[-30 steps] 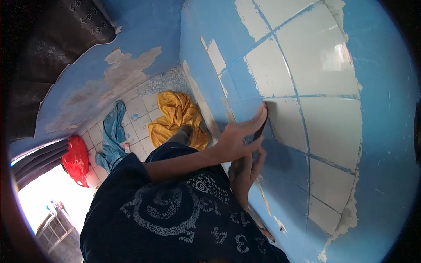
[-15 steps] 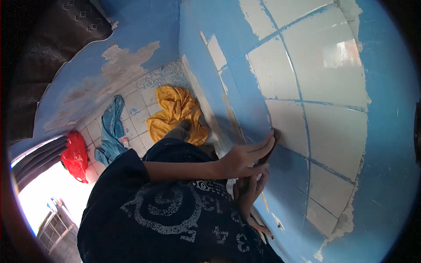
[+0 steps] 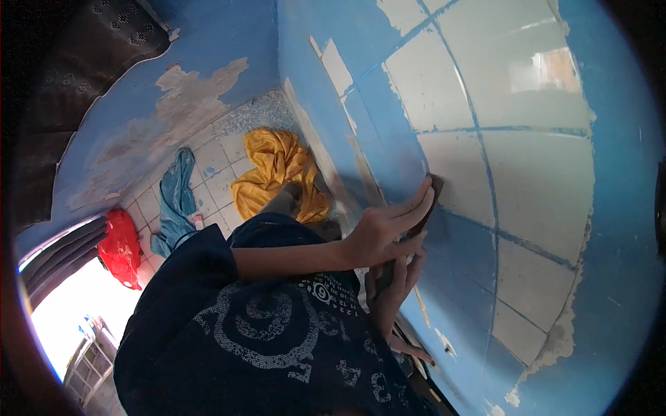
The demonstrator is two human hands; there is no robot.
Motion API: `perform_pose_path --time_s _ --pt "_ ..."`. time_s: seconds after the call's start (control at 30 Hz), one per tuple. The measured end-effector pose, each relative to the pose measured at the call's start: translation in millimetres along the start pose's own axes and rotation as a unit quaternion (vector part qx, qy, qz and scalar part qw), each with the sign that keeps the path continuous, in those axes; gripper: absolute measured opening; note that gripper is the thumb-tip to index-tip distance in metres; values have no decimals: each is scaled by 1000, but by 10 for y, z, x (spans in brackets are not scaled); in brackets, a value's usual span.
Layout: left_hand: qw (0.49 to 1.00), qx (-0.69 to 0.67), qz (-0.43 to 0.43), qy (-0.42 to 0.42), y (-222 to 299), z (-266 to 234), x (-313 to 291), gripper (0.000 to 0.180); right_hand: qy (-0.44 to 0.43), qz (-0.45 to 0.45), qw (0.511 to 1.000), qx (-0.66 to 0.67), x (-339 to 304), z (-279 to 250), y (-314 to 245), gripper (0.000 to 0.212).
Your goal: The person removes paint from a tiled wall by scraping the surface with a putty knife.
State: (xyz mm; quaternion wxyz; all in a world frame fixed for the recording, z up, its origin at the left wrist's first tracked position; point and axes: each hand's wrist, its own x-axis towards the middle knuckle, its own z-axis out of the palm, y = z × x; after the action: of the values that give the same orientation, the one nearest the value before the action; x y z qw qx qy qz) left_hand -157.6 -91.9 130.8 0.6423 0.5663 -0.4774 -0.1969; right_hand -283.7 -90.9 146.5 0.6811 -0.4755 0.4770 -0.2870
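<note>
One left hand (image 3: 381, 236) and one right hand (image 3: 397, 283) were counted, a pair, with one dark flat tool (image 3: 431, 199). One yellow cloth (image 3: 263, 187), one teal cloth (image 3: 177, 191) and one red bundle (image 3: 119, 249) were noted. One dark shirt (image 3: 270, 353), one patterned dark drape (image 3: 90, 76) and one metal frame (image 3: 87, 364) were also counted.

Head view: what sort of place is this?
Probably a tiled room under renovation: blue paint only partly covers the wall tiles, pale flakes litter the floor corner, and another wall has a bare patch.
</note>
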Motion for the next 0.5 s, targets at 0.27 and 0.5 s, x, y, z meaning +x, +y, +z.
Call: perform_pose_path --time_s 0.27,0.5 --pt "997 46 25 53 -25 -2 77 64 -40 -312 895 -317 250 -10 10 30" --pt "999 36 -4 26 12 -54 118 63 -5 -71 991 -113 122 29 -63 32"
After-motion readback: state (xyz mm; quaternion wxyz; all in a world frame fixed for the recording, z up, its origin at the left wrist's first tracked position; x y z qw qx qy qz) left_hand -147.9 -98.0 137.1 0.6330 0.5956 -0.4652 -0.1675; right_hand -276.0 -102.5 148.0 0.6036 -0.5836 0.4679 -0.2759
